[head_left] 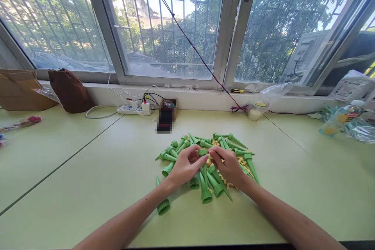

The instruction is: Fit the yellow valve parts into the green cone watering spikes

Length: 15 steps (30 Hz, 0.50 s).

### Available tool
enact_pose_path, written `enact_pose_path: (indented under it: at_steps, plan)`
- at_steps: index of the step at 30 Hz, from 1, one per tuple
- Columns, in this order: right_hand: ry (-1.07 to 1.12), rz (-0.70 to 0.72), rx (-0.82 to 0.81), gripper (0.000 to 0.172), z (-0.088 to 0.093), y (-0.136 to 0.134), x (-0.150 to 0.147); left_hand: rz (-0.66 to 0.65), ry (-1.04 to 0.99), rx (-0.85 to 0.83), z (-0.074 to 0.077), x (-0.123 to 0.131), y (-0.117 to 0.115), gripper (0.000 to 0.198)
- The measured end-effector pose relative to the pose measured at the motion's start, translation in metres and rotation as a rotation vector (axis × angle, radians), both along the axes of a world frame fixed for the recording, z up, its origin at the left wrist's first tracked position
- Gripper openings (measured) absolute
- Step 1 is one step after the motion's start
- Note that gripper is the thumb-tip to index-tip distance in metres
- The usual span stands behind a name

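Grip, left hand [184, 168]: fingers curled, thumb and forefinger pressed together on a small piece [208, 157] where the two hands meet.
Grip, right hand [230, 166]: fingertips likewise pinched on that piece, touching the left fingertips; what the piece is, too small to tell.
Place of the piece: above the middle of the pile, toward the near edge of the desk [88, 187].
Pile: green cones [175, 152] lying crossed in a heap, with yellow bits [243, 161] mixed in under the right hand.
Stray cone [162, 203]: alone by the left wrist, just apart from the heap.
Far edge, under the window: power strip [131, 108] with plugs and white cable, small lidded jar [254, 111] in clear plastic.
Far left corner: brown pouch [70, 90] beside a cardboard box [20, 90].
Right edge: plastic packets [348, 121].
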State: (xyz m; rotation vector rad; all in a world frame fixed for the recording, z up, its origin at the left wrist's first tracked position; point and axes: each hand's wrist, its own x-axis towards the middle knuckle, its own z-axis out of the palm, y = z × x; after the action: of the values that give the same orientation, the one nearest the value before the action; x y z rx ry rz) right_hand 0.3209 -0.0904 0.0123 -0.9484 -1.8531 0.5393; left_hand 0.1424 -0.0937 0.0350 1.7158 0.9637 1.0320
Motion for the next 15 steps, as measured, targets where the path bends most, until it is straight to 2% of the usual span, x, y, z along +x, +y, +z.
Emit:
enact_pose_path:
  at_steps: [9, 15]
  plan:
    - [-0.032, -0.017, 0.117, 0.015, -0.0013, -0.0015, 0.001, 0.038, -0.093, -0.095, 0.0032, 0.0015, -0.0012, 0.033]
    - [-0.015, 0.006, 0.163, 0.012, -0.0008, -0.0021, -0.0001, 0.037, -0.161, -0.143, 0.0021, 0.0008, -0.0006, 0.035]
